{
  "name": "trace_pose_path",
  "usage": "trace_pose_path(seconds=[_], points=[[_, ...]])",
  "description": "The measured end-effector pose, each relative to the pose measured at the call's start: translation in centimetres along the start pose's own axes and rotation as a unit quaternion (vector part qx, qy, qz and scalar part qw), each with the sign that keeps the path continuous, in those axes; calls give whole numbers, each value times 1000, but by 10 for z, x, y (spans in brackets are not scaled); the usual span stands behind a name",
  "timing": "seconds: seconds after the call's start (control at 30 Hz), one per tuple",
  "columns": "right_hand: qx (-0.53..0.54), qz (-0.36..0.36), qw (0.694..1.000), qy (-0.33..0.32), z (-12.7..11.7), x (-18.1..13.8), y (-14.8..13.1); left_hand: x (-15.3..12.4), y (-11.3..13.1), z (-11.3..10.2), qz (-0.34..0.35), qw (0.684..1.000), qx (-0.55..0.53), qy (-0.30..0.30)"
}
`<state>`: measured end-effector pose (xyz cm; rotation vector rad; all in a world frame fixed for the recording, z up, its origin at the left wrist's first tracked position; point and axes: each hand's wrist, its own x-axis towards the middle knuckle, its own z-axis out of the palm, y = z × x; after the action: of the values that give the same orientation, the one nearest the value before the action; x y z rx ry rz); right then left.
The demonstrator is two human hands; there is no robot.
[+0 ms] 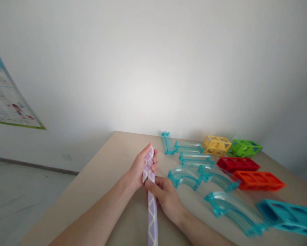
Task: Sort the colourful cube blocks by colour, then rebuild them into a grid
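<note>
A purple and white snake puzzle (152, 218) made of triangular segments is in both hands above the table. Its upper end is folded back, so two lengths lie side by side there. My left hand (140, 167) wraps around this doubled part, with fingertips showing on its right side. Lower down, my right hand (166, 196) pinches the single length just below the fold, thumb on top and fingers underneath. The long straight tail runs toward me and leaves the bottom of the view.
On the table (104, 160), clear teal track pieces (194, 159) lie to the right. Beyond them stand a yellow block frame (216, 145), a green one (245, 147), a red one (237, 164), an orange one (261, 180) and a blue one (291, 215). A wall rises behind; a poster (10, 95) hangs left.
</note>
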<state>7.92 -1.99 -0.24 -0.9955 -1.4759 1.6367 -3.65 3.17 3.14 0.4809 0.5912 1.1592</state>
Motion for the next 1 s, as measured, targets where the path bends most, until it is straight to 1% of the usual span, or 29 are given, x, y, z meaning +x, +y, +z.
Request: trace_pose_path(seconds=[0.1,0.27,0.4,0.63,0.83,0.93,1.0], points=[[19,22,999,-32,0,-1,4,0,6,-2,43,999,-19,25],[23,36,999,-11,4,-2,9,-1,8,2,61,996,19,65],[28,44,999,-14,7,-3,9,-2,6,5,106,987,62,106],[65,49,996,-34,10,-3,8,-4,7,4,141,983,81,81],[99,62,992,-49,12,-3,7,-7,8,6,210,970,117,45],[134,69,985,-79,12,-5,4,-8,7,5,223,965,131,36],[174,77,976,-107,10,-5,3,-7,6,3,229,962,140,37]])
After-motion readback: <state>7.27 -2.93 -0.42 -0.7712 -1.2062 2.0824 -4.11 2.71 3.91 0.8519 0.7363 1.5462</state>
